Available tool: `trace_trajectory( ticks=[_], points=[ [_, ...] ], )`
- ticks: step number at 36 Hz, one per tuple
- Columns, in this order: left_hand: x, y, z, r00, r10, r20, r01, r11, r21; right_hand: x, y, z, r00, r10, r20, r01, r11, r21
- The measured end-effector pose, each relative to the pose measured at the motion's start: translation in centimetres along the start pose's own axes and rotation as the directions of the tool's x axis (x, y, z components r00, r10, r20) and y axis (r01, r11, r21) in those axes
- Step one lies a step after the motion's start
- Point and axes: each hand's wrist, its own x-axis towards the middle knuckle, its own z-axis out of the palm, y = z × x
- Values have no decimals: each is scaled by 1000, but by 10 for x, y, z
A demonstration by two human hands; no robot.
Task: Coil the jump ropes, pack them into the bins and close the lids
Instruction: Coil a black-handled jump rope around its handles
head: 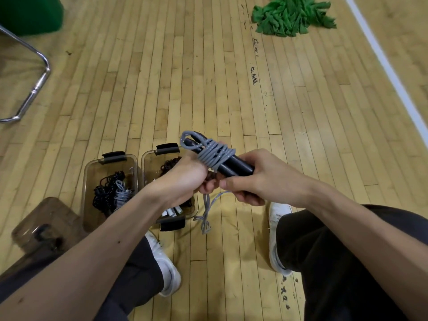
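Grey jump rope [215, 155] nearly wound, held between both hands above the open bins.

On my remote feed a loose lid [44, 223] lay on the floor [231, 89] far left, then the left bin [89, 172] and right bin [148, 158], both uncovered with coiled ropes inside. I had the left hand [185, 179] curled round the bundle directly over the right bin. The black handles [238, 169] ran from upper left down to lower right, where the right hand [257, 179] clamped their near ends. A loose tail [205, 216] hung between the hands. I judged the tail needed tucking first; the left hand was nearer the bins.
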Motion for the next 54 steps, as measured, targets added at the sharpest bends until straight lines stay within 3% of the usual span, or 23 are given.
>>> trace_trajectory(
  ticks=[8,13,16,21,25,29,33,41,48,54],
  points=[
    [-1,-4,6,996,-92,19,94,985,-148,8,5,-1,991,56,-120,-52,998,34],
    [-7,-4,3,982,-113,149,137,977,-164,10,5,-9,971,63,-233,-46,996,79],
    [-10,-10,4,980,-127,154,139,988,-73,14,6,-24,924,91,-372,-49,991,121],
    [-10,-14,4,996,-49,75,29,971,239,17,17,-29,921,123,-371,-117,992,38],
    [-21,-6,3,995,84,51,-98,808,581,20,23,-27,935,125,-333,-191,966,-174],
    [-33,0,7,979,131,157,-201,481,853,23,29,-14,952,184,-246,-251,927,-279],
    [-32,2,2,969,132,207,-237,283,930,28,31,-2,951,242,-191,-289,914,-284],
    [-28,-1,-3,926,125,357,-372,136,918,29,24,8,859,503,89,-455,832,-317],
    [-20,-5,-10,882,182,436,-469,232,852,23,21,9,801,522,293,-379,821,-427],
    [-12,-4,-18,889,237,391,-457,439,774,17,18,13,796,442,413,-278,874,-399]
  ],
)
